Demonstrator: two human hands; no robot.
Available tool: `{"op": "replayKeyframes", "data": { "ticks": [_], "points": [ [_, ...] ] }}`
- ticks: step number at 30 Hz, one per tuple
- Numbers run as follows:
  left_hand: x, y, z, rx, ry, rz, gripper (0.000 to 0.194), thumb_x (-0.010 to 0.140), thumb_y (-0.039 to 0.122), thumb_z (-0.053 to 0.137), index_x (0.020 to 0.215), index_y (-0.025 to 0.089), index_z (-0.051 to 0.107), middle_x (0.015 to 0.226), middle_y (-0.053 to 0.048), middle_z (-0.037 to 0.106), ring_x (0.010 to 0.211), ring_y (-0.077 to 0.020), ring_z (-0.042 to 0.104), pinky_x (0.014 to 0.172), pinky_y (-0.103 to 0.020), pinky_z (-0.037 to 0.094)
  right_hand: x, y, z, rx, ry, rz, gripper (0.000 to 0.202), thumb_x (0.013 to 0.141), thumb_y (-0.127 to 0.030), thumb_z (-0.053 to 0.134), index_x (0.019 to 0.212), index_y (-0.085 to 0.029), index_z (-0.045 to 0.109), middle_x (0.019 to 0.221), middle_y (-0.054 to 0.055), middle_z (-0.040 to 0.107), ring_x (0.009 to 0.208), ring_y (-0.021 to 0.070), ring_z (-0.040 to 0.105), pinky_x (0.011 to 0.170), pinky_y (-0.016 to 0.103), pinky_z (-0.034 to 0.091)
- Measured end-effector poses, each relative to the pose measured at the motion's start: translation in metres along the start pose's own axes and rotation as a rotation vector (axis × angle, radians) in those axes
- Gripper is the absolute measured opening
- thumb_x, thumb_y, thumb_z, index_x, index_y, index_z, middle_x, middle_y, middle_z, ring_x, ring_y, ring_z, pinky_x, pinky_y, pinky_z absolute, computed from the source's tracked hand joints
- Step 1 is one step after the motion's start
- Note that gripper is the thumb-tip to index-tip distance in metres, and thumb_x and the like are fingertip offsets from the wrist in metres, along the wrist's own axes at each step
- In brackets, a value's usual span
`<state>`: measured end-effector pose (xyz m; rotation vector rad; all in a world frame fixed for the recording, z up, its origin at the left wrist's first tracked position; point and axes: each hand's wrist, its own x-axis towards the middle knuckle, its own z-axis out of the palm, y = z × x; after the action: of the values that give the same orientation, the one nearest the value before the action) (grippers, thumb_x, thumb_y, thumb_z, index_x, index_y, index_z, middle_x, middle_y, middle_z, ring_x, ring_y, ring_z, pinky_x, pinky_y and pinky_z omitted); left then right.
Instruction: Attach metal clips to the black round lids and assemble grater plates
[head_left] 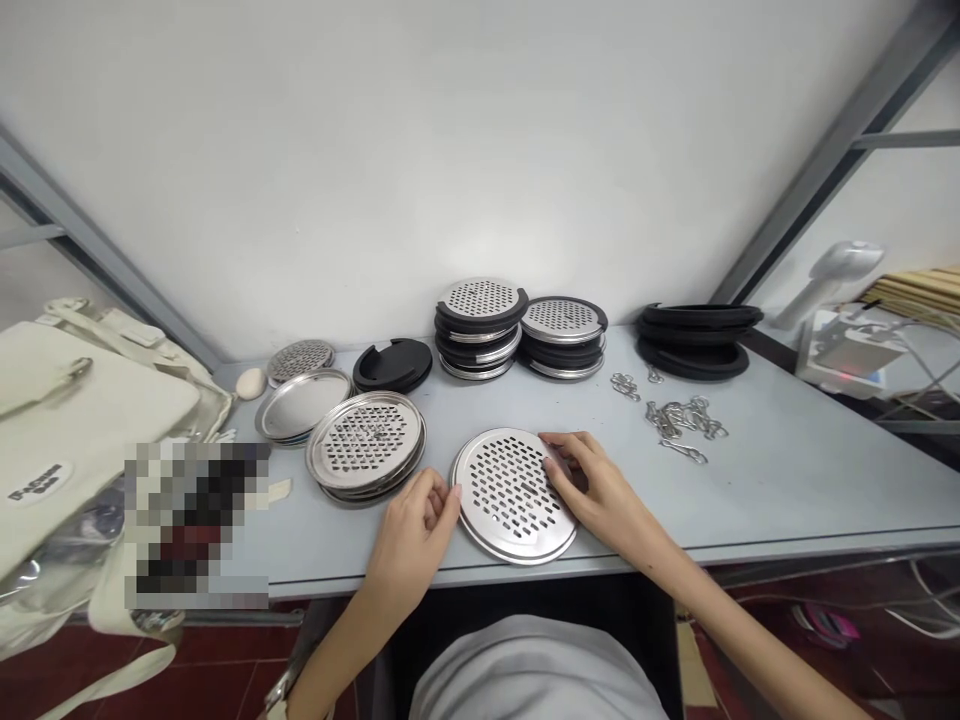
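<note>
Perforated metal disc [515, 495] lies flat near the front edge of the grey tabletop [810, 480], between the two hands. Outline round; finish silvery and fairly bright, with a smooth pale band around the pierced area. Openings are short, rounded slots in slanting rows, mostly dark inside; one longer dark mark sits right of centre. Edge looks doubled at lower left: stepped rim or second disc beneath, cannot tell which. Left hand [412, 528]: fingers curled inward, thumb tip against the left rim; cannot tell whether it grips. Right hand [592, 485]: thumb laid on the upper face, fingers bent at the right rim, narrow gap between; firmness of hold cannot be told. To the left, a pile of similar slotted discs [367, 440], duller in tone, overlaps the plain-faced metal disc [304, 405] behind it. To the right, well apart from the disc, loose metal clips [684, 418] lie scattered
</note>
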<state>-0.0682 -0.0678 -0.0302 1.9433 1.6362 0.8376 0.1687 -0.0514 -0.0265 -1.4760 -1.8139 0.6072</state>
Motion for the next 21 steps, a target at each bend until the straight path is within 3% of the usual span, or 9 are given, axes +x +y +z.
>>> {"op": "replayKeyframes", "data": {
  "ticks": [2,6,8,11,14,18,21],
  "points": [
    [-0.001,-0.001,0.001,0.003,0.025,-0.029,0.025,0.088,0.047,0.048,0.085,0.021,0.047,0.069,0.005,0.047,0.055,-0.0103,0.044,0.059,-0.025,0.038,-0.001,-0.001,0.002,-0.023,-0.002,-0.013,0.03,0.093,-0.036,0.041,0.117,-0.021,0.053,0.108,0.009,0.053,0.104,0.024,0.054,0.094,0.042,0.045],
    [-0.003,0.0,0.001,0.019,0.034,-0.017,0.035,0.086,0.049,0.05,0.11,0.022,0.048,0.082,0.003,0.053,0.053,-0.0103,0.045,0.062,-0.028,0.043,-0.006,-0.008,-0.001,-0.047,-0.035,-0.027,0.04,0.094,-0.04,0.04,0.13,-0.023,0.042,0.124,0.012,0.047,0.121,0.0251,0.044,0.103,0.044,0.038],
    [-0.004,0.001,0.0,0.019,0.025,-0.001,0.04,0.086,0.049,0.05,0.116,0.023,0.046,0.092,0.0,0.056,0.054,-0.0102,0.047,0.063,-0.029,0.045,-0.011,-0.011,-0.007,-0.058,-0.15,-0.043,0.065,0.088,-0.048,0.051,0.143,-0.026,0.024,0.14,0.013,0.034,0.132,0.0278,0.032,0.106,0.046,0.035],
    [-0.005,0.003,-0.002,0.024,-0.005,0.025,0.043,0.088,0.047,0.048,0.125,0.025,0.043,0.108,-0.004,0.058,0.054,-0.0099,0.049,0.063,-0.029,0.047,-0.019,-0.013,-0.017,-0.112,-0.333,-0.056,0.114,0.065,-0.062,0.071,0.149,-0.029,0.002,0.153,0.014,0.009,0.141,0.0353,0.012,0.107,0.052,0.031],
    [-0.005,0.004,-0.004,0.022,-0.042,0.049,0.05,0.089,0.046,0.046,0.135,0.026,0.036,0.116,-0.006,0.059,0.052,-0.01,0.048,0.065,-0.029,0.048,-0.023,-0.011,-0.021,-0.163,-0.398,-0.08,0.126,0.057,-0.066,0.073,0.149,-0.028,-0.005,0.155,0.015,0.002,0.142,0.0371,0.006,0.108,0.054,0.028],
    [-0.005,0.004,-0.006,0.005,-0.096,0.056,0.05,0.09,0.045,0.044,0.135,0.026,0.036,0.094,-0.003,0.064,0.055,-0.0131,0.051,0.065,-0.028,0.046,-0.022,-0.01,-0.017,-0.153,-0.363,-0.111,0.116,0.065,-0.063,0.07,0.149,-0.03,-0.004,0.156,0.014,0.004,0.142,0.0355,0.008,0.106,0.053,0.032],
    [-0.005,0.005,-0.007,-0.002,-0.093,0.058,0.046,0.09,0.045,0.045,0.13,0.023,0.04,0.07,0.002,0.058,0.056,-0.0156,0.052,0.064,-0.028,0.045,-0.022,-0.008,-0.017,-0.15,-0.358,-0.133,0.113,0.067,-0.061,0.069,0.149,-0.03,-0.001,0.156,0.014,0.005,0.141,0.0359,0.01,0.105,0.054,0.032]
  ]
}}
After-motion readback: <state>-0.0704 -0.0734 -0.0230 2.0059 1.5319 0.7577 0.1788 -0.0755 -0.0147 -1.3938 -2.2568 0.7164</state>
